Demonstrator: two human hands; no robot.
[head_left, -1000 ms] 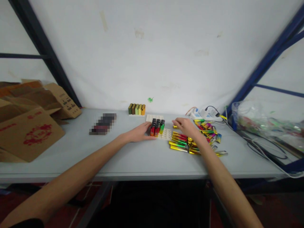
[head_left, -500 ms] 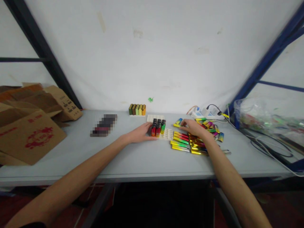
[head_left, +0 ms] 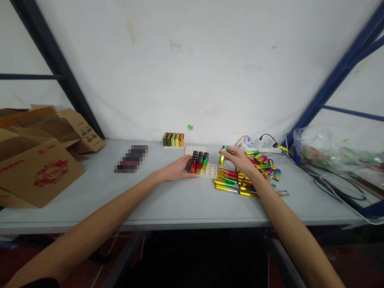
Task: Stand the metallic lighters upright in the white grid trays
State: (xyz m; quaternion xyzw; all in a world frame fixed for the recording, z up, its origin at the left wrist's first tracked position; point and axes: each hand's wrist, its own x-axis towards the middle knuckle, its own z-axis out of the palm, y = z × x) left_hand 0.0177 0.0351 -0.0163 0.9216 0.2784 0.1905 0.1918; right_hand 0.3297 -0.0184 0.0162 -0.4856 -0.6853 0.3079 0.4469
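Brown, red-printed cardboard box (head_left: 58,172): cut off at left edge. Dark, flat-lying object (head_left: 131,160): pixelated, unidentifiable. Shiny gold, red and green metallic pieces (head_left: 227,187): partly hidden behind bare right forearm (head_left: 274,204).

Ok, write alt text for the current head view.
Right hand holding a shiny gold-and-green piece nearly upright; left hand curved around black-topped lighters standing in a white tray. More shiny pieces lie piled at right on a table.

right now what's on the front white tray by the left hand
The tray holds upright, dark-topped lighters at its left; its right part is uncovered. Whatever lies beneath the lighters is hidden.
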